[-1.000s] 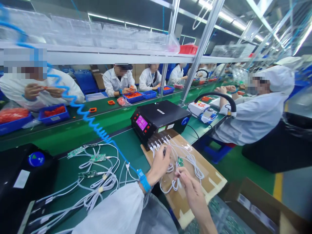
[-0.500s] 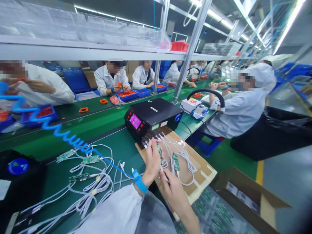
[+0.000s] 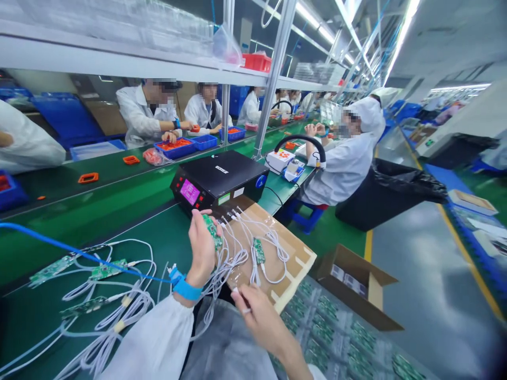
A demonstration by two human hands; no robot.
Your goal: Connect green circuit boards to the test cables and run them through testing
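A green circuit board (image 3: 213, 231) is held in my left hand (image 3: 201, 250), which wears a blue wrist strap (image 3: 185, 287) with a coiled blue cord. Lower and to the right, my right hand (image 3: 263, 319) pinches a white cable plug (image 3: 236, 291), apart from the board. White cables (image 3: 222, 274) hang between and below my hands. Another board (image 3: 259, 250), with a cable plugged in, lies on the brown cardboard (image 3: 295, 258). Behind it stands a black tester (image 3: 222, 177) with a lit pink screen and several cables at its front.
Several boards (image 3: 109, 269) and bundled white cables (image 3: 127, 327) lie on the green table at the left. Trays of boards (image 3: 320, 330) and an open carton (image 3: 356, 290) are at lower right. A person in white (image 3: 344, 163) sits beyond the tester.
My view has turned to the right. My hands, close together before, are now apart: the right one has moved down and away from the board with the plug.
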